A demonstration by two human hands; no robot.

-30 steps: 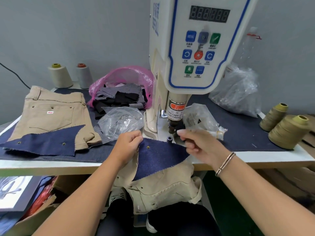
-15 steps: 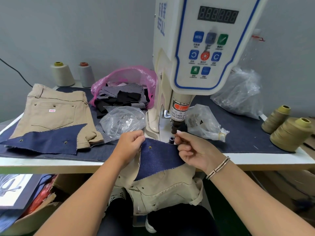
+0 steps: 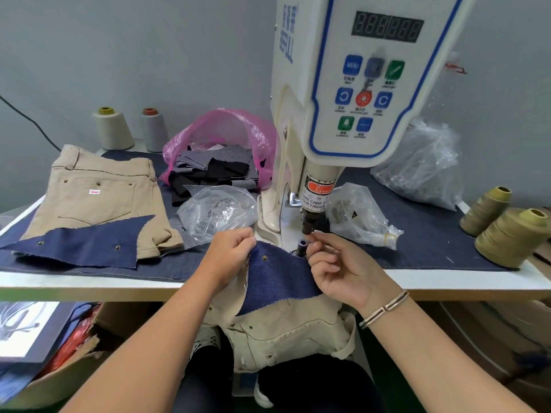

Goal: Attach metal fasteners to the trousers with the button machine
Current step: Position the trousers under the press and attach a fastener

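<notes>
Your left grip (image 3: 231, 251) pinches the upper left edge of the navy denim patch (image 3: 277, 275), fingers curled round the cloth, while your right grip (image 3: 337, 263) curls its fingertips at the patch's right corner, pinching something too small to make out, just below the punch. Largest thing before you is the button machine (image 3: 351, 93), its white head and blue-edged control panel rising from the table (image 3: 89, 286). Left of the machine a finished pair of beige trousers (image 3: 98, 198) lies flat, a second denim patch (image 3: 83, 245) laid over its lower edge. Hanging from the table edge below the machine, into your lap, are the beige trousers you work on (image 3: 283, 332), the held patch lying over them. One metal fastener (image 3: 264, 257) already sits in that patch near your left grip. Beside the machine's base on the left lies a clear bag (image 3: 217, 213); right of it, two olive thread cones (image 3: 507, 231). Directly beneath the punch stands the small dark lower die (image 3: 302, 244).
</notes>
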